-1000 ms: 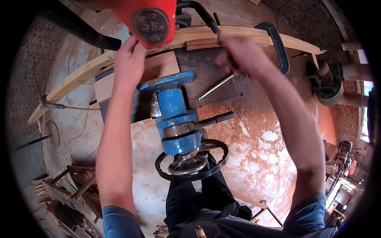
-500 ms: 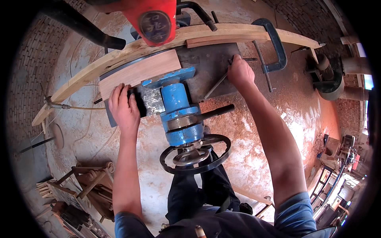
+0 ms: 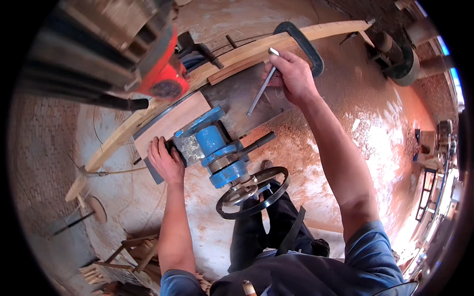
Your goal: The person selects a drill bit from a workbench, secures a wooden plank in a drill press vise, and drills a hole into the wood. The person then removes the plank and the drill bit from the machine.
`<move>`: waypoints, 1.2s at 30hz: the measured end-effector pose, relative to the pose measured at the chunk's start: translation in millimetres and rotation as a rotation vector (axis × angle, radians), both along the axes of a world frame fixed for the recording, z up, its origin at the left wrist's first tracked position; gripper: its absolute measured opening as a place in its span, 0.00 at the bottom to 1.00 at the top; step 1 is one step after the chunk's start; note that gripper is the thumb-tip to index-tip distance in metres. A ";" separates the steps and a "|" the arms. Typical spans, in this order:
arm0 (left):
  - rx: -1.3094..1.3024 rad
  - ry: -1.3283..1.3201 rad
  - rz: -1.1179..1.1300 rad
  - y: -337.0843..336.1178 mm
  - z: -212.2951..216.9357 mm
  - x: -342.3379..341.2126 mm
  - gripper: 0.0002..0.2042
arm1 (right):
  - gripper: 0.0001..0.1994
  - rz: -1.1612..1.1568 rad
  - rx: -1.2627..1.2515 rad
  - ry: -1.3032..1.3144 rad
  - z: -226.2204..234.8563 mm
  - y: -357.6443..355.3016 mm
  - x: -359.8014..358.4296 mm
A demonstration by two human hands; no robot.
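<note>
My left hand (image 3: pixel 167 160) is at the left end of a flat pinkish wooden board (image 3: pixel 182 116), fingers bent over its near edge. Its thumb is by a dark part beside the blue clamp. The blue screw clamp (image 3: pixel 211 140), with a plate head, a side handle and a black handwheel (image 3: pixel 284 190), presses toward the board over a dark metal plate (image 3: pixel 279 106). My right hand (image 3: pixel 294 76) is closed around a slim metal rod (image 3: pixel 261 92) with a bright upper end. The rod slants over the plate, its lower tip near the surface.
A long curved wooden beam (image 3: pixel 340 30) runs behind the plate, with a dark C-clamp (image 3: pixel 308 49) over it. A red machine head (image 3: pixel 163 74) and black bars loom at upper left. Stacked wood (image 3: pixel 140 254) lies lower left; machinery (image 3: pixel 439 143) stands far right.
My right hand has lifted the rod off the plate's far right and tilted it upright. My left hand stays at the board's end. The whole view has turned and shifted.
</note>
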State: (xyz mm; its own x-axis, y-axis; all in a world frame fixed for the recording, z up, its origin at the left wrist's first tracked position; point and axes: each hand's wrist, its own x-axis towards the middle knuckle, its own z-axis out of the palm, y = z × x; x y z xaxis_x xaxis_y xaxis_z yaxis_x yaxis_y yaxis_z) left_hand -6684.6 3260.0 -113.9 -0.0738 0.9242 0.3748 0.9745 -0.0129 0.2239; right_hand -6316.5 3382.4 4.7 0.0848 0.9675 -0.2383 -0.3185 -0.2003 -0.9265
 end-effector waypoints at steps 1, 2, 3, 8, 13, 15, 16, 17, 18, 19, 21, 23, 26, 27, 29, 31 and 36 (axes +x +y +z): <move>0.003 0.004 -0.001 0.3 -0.6 0.8 0.24 | 0.11 -0.026 -0.001 0.063 17.0 -3.2 -6.1; 0.008 0.013 0.005 -0.3 -1.1 0.7 0.24 | 0.11 -0.045 0.000 0.131 24.6 -6.9 -10.7; 0.014 0.016 0.009 0.7 -1.9 2.1 0.24 | 0.11 0.021 -0.032 0.183 20.0 -12.6 -11.3; 0.023 0.062 0.010 4.1 -2.4 7.3 0.22 | 0.09 0.244 -0.251 0.093 -15.7 -22.6 -39.4; 0.018 0.098 0.015 2.1 -11.6 1.7 0.24 | 0.07 0.380 -0.191 0.123 3.4 -7.3 -77.4; 0.002 0.107 0.027 4.2 -12.5 2.9 0.25 | 0.08 0.349 -0.250 0.141 -1.5 -4.4 -89.0; 0.003 0.105 0.018 4.3 -12.7 2.9 0.25 | 0.09 0.346 -0.270 0.210 -5.6 -5.2 -93.7; 0.011 0.108 0.014 5.0 -13.2 3.2 0.25 | 0.09 0.305 -0.209 0.140 -10.6 -4.3 -102.9; 0.017 0.110 0.010 4.9 -13.4 3.3 0.25 | 0.10 0.263 -0.150 0.072 -12.4 -3.4 -114.6; 0.024 0.113 0.006 5.0 -13.7 3.0 0.25 | 0.10 0.221 -0.091 0.004 -14.2 -3.7 -124.5; 0.024 0.116 0.012 5.0 -15.0 2.0 0.25 | 0.14 0.154 -0.082 0.047 -1.1 -3.4 -137.8; 0.027 0.123 0.012 5.0 -16.2 0.9 0.25 | 0.15 0.041 0.043 0.085 -3.2 0.3 -155.2; 0.028 0.127 0.007 4.6 -16.0 0.5 0.25 | 0.15 0.054 0.061 -0.080 2.3 2.0 -158.8; 0.023 0.122 0.010 5.2 -15.2 1.6 0.24 | 0.15 0.018 0.110 -0.151 0.9 3.5 -161.3; 0.013 0.113 0.018 5.6 -13.5 2.8 0.24 | 0.16 0.061 0.048 -0.224 5.8 4.0 -157.8; 0.004 0.103 0.029 5.2 -11.8 4.2 0.24 | 0.16 0.100 -0.015 -0.268 14.8 5.4 -152.9; 0.008 0.085 0.026 4.8 -11.8 2.3 0.23 | 0.17 0.036 -0.031 -0.216 10.3 5.6 -155.0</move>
State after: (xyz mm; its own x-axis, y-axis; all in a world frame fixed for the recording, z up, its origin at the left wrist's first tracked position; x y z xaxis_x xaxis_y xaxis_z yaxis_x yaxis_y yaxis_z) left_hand -6682.3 3264.8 -125.7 -0.0650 0.9192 0.3884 0.9900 0.0107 0.1406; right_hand -6471.5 3388.0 15.0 0.1021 0.9633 -0.2482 -0.1056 -0.2376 -0.9656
